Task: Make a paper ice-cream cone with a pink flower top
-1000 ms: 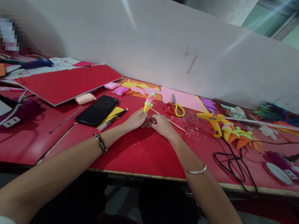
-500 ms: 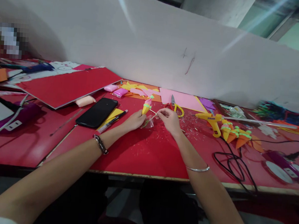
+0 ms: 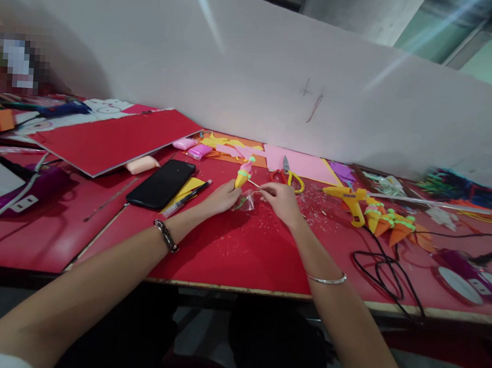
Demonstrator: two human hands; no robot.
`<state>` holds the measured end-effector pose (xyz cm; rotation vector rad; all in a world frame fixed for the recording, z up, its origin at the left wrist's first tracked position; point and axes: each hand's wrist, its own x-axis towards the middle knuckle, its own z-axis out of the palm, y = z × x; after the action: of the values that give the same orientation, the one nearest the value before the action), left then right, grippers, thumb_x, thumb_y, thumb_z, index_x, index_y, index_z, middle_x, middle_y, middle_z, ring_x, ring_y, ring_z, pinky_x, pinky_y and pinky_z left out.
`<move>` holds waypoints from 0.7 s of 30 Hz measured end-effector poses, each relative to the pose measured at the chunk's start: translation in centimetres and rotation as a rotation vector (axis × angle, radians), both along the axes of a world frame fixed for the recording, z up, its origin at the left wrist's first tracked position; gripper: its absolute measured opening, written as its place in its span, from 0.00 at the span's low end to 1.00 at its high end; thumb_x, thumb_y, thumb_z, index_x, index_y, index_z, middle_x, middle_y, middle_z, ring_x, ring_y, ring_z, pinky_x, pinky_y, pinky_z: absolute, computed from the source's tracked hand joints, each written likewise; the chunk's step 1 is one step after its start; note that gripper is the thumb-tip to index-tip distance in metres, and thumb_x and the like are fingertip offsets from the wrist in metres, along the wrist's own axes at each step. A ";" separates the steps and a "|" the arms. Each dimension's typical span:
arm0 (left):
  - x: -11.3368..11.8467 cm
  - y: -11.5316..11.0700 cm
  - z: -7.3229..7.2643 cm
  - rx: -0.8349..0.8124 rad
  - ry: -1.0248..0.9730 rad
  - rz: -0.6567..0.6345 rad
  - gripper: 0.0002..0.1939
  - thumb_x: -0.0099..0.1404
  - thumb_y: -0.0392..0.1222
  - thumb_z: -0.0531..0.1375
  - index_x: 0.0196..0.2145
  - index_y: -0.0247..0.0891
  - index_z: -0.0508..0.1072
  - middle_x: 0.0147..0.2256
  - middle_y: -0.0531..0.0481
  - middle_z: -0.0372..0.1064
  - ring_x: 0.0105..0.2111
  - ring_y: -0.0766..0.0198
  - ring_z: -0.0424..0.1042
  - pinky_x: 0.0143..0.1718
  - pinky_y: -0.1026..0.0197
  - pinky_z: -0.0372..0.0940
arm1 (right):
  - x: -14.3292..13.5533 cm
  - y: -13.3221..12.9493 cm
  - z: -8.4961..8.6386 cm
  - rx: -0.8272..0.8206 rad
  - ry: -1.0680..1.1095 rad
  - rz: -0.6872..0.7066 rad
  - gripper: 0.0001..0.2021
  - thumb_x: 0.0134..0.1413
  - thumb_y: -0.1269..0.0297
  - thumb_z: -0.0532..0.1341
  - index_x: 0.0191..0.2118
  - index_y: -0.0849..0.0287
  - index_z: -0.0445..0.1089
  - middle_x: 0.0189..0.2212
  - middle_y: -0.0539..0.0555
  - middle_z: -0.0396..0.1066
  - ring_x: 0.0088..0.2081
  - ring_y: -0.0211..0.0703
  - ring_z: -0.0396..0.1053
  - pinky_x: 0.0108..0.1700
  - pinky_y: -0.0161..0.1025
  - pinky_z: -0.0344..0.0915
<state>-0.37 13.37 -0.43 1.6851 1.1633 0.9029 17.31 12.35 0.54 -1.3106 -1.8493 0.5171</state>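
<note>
Near the middle of the red table (image 3: pixel 241 261), my left hand (image 3: pixel 224 197) is closed on a small yellow cone (image 3: pixel 242 178) with a pink and green top. A clear plastic wrapper (image 3: pixel 249 202) lies just under its fingers. My right hand (image 3: pixel 282 199) pinches a thin pale stick (image 3: pixel 254 183), whose far end reaches the cone's side. Behind my right hand rest scissors (image 3: pixel 290 177) with red and yellow handles. Left of my left hand are a black phone (image 3: pixel 161 183) and a pen (image 3: pixel 187 197) on yellow paper.
A yellow glue gun (image 3: pixel 348 200) with a looped black cord sits at right, beside several finished-looking cones (image 3: pixel 389 221). A red board (image 3: pixel 115 140) leans at left. Pink paper (image 3: pixel 297 162) and clay packets (image 3: pixel 198 151) lie behind. A white wall stands at the back.
My right hand has shifted slightly right and down, still pinching the stick. My left hand and the cone look almost unmoved. The whole view has shifted slightly.
</note>
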 end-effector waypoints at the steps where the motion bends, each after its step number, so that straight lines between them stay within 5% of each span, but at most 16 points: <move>1: 0.0 0.1 -0.1 0.001 0.003 -0.003 0.12 0.57 0.34 0.50 0.17 0.38 0.60 0.13 0.55 0.60 0.13 0.70 0.58 0.15 0.68 0.49 | 0.0 0.0 0.0 -0.041 0.059 -0.002 0.04 0.46 0.68 0.57 0.29 0.60 0.69 0.24 0.52 0.71 0.25 0.39 0.70 0.31 0.39 0.67; 5: 0.0 0.3 -0.2 -0.013 -0.027 -0.014 0.12 0.56 0.34 0.51 0.17 0.38 0.60 0.11 0.55 0.59 0.11 0.70 0.57 0.14 0.68 0.48 | -0.1 0.2 0.3 -0.085 0.312 -0.051 0.04 0.44 0.65 0.59 0.26 0.59 0.64 0.20 0.49 0.68 0.22 0.38 0.69 0.26 0.36 0.67; 11: -0.1 0.0 0.2 -0.024 -0.061 -0.039 0.11 0.55 0.31 0.51 0.17 0.38 0.59 0.11 0.56 0.59 0.11 0.71 0.57 0.15 0.67 0.48 | -0.2 0.4 0.9 -0.013 0.620 -0.117 0.07 0.40 0.67 0.60 0.30 0.60 0.63 0.25 0.50 0.69 0.28 0.36 0.71 0.33 0.34 0.68; 17: -0.1 -0.5 1.0 0.002 0.099 -0.067 0.09 0.56 0.33 0.47 0.20 0.37 0.58 0.14 0.57 0.58 0.14 0.72 0.56 0.17 0.68 0.49 | -0.6 0.1 1.0 -0.092 0.647 -0.062 0.09 0.45 0.60 0.57 0.28 0.61 0.65 0.21 0.49 0.69 0.23 0.33 0.68 0.28 0.32 0.66; 21: -0.1 -0.5 1.0 0.028 0.133 -0.072 0.08 0.57 0.35 0.46 0.21 0.37 0.57 0.15 0.57 0.57 0.16 0.72 0.57 0.18 0.68 0.51 | -0.6 0.3 0.7 -0.029 0.598 -0.077 0.08 0.40 0.62 0.61 0.25 0.60 0.63 0.20 0.46 0.66 0.21 0.30 0.65 0.27 0.31 0.64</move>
<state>-0.44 12.86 0.53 1.8209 1.1740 0.7758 16.70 12.60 1.22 -1.0857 -1.2956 0.7960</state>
